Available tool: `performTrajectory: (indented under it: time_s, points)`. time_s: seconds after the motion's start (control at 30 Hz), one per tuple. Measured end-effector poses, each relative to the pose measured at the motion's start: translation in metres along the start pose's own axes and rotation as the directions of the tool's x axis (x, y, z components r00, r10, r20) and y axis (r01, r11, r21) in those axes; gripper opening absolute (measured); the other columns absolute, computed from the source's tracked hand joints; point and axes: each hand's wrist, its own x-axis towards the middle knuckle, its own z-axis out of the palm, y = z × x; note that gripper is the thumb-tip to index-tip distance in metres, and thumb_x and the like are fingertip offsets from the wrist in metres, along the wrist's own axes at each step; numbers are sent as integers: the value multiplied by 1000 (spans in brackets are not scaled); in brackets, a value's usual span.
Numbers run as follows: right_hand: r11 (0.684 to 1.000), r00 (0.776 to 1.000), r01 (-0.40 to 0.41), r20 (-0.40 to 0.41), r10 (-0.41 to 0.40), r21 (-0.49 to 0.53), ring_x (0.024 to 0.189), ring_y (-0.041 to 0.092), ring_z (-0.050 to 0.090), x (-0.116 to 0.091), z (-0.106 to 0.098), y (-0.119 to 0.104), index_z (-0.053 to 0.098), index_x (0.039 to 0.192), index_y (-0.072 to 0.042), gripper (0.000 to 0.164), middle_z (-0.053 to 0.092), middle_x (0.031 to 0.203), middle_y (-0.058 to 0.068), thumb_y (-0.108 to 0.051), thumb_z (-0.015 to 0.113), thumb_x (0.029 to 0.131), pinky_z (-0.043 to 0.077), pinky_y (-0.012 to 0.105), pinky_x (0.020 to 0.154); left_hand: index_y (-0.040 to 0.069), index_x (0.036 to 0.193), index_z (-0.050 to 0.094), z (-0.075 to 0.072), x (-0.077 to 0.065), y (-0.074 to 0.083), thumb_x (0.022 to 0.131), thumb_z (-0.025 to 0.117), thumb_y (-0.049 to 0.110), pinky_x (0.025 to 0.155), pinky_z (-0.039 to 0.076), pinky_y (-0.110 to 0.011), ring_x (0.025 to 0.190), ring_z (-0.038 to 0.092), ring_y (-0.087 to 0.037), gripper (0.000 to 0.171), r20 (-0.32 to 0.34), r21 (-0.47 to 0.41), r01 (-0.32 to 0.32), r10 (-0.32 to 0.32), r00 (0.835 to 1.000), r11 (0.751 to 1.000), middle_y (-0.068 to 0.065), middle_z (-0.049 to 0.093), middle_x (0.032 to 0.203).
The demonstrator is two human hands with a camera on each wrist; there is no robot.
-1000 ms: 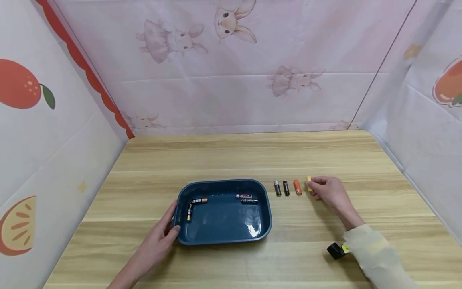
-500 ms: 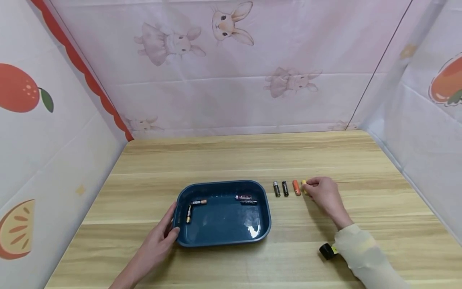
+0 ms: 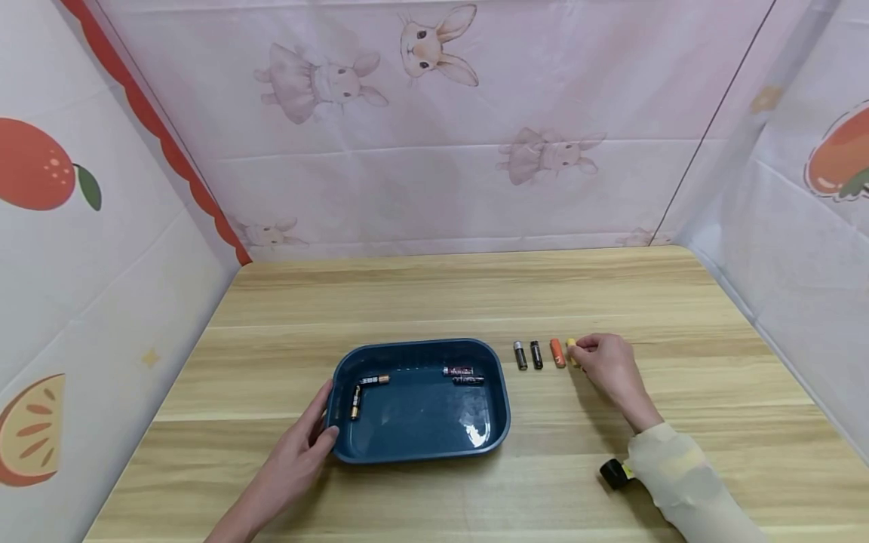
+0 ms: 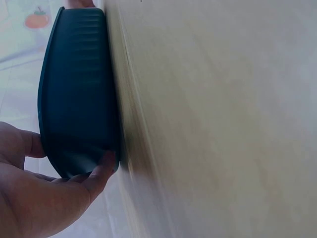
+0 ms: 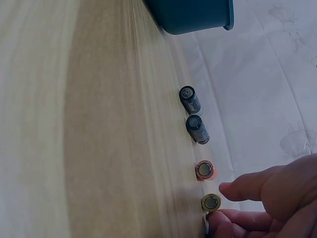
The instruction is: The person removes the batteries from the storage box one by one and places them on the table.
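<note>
A dark blue tray [image 3: 421,422] stands on the table, its left end gripped by my left hand [image 3: 299,452]. In the left wrist view the thumb is at the tray's rim and the fingers lie along its outer wall [image 4: 81,94]. To the tray's right, my right hand [image 3: 611,369] pinches a yellow battery [image 3: 572,345] lying at the end of a row. The right wrist view shows this battery [image 5: 211,203] between thumb and index finger. Beside it lie an orange battery [image 3: 558,353], a black battery [image 3: 537,354] and a black battery with a silver end [image 3: 520,355].
Inside the tray, two black-and-copper batteries [image 3: 356,402] lie at the left. A dark red battery [image 3: 458,371] and a black one [image 3: 468,380] lie at the right. A black object [image 3: 615,473] is by the right sleeve [image 3: 686,479]. Printed cloth walls [image 3: 434,188] surround the wooden table [image 3: 407,294].
My right hand has moved slightly left with the yellow battery, bringing it closer to the orange one. Over the last half second both hands have stayed almost still.
</note>
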Motion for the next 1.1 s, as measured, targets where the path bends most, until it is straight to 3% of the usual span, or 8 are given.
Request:
performTrajectory:
  time_s: [0.7, 1.1]
  points:
    - [999, 999, -23, 33, 24, -42, 68, 14, 58, -4, -10, 1, 69, 113, 1, 41, 74, 83, 10, -34, 54, 97, 44, 24, 59, 19, 158, 9, 0, -1, 0, 102, 41, 7, 114, 30, -42, 146, 27, -30, 66, -12, 0, -46, 46, 999, 999, -15, 13, 164]
    - [999, 999, -13, 38, 15, -34, 61, 12, 56, -3, -12, 1, 68, 114, 2, 42, 74, 79, 9, -34, 54, 98, 41, 24, 52, 17, 158, 9, 1, -2, -1, 102, 41, 7, 113, 30, -41, 145, 28, -30, 65, -17, -6, -60, 60, 998, 998, -15, 13, 164]
